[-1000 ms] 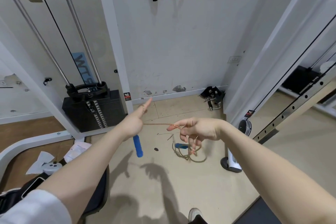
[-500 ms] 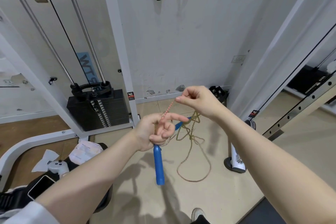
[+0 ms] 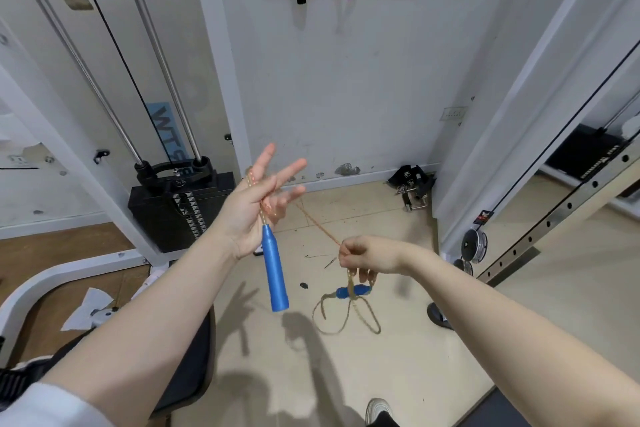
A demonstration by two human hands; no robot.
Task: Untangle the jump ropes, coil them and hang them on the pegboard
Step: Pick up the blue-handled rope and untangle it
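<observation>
Rope [image 3: 317, 224] wraps the left hand [image 3: 254, 204], whose spread fingers [image 3: 292, 168] barely trap it; right hand [image 3: 365, 253] pinches the slack. Loops could slide off, retangling near the dangling blue handle [image 3: 274, 274].

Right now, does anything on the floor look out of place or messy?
Yes. Crumpled white paper lies on the floor at left beside the white machine base, and a black strap with metal clips lies loose against the wall.
</observation>
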